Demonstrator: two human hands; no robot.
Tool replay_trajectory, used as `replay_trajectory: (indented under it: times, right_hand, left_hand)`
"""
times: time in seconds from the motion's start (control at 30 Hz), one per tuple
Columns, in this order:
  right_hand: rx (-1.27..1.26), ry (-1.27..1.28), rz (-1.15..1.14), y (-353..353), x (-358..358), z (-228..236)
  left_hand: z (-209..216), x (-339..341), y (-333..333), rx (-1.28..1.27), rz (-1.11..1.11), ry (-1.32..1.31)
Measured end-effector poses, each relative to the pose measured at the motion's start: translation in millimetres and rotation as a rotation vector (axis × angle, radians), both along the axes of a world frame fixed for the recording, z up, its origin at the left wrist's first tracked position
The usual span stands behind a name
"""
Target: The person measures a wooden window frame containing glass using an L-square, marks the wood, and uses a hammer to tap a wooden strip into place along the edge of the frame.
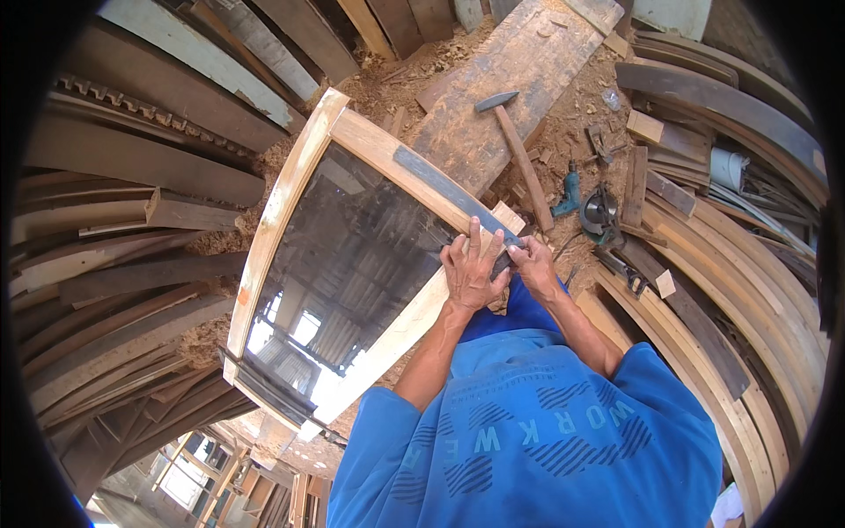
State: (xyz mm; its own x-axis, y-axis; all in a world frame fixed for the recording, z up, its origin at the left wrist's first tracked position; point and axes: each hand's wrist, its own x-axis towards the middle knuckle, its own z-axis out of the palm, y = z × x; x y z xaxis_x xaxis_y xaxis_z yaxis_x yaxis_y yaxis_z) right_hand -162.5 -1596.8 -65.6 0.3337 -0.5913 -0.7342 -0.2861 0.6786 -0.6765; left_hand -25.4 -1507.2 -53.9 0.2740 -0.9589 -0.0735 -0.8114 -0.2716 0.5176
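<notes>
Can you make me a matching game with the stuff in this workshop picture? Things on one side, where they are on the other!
Things:
1. wooden-handled hammer with a grey metal head
2. small teal power drill
3. flat dark metal square blade
4. pale wooden frame holding a dark glass pane

Places:
A. under both hands, across the frame's corner
B. lying on the wide sawdusty plank
C. propped up, reflecting the roof
D. on the sawdust to the right of the hammer's handle

Pairs: 1-B, 2-D, 3-A, 4-C

Stacked planks [132,220] hemmed the framed mirror [352,255] leftward, while a hammer [519,150] and drill [569,195] cluttered the sawdust rightward.
</notes>
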Motion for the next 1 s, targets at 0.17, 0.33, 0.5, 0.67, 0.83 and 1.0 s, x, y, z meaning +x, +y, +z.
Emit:
replay_trajectory:
  times: [0.17, 0.33, 0.5, 0.67, 0.83, 1.0]
  right_hand:
    - [-0.027, 0.006, 0.021, 0.6, -0.1, -2.7]
    - [-0.016, 0.017, 0.005, 0.8, 1.0, -2.4]
    - [0.015, 0.016, 0.002, 0.0, 0.1, -3.4]
    - [0.013, 0.046, 0.010, -1.7, -0.1, -5.3]
    - [0.041, 0.026, 0.005, -4.9, 2.1, -2.0]
    - [0.038, 0.014, 0.008, -5.7, 1.6, 0.5]
  left_hand:
    - [-0.6, 0.2, 0.5, 0.004, 0.002, -0.008]
    - [-0.4, -1.3, -0.4, 0.008, 0.009, -0.009]
    - [-1.5, -2.6, -0.9, 0.014, 0.015, -0.025]
    - [-0.8, -2.8, -1.4, 0.009, 0.012, -0.030]
    - [-1.2, -2.3, -0.8, 0.017, 0.015, -0.023]
    - [0.7, -3.1, -0.8, 0.005, 0.017, -0.007]
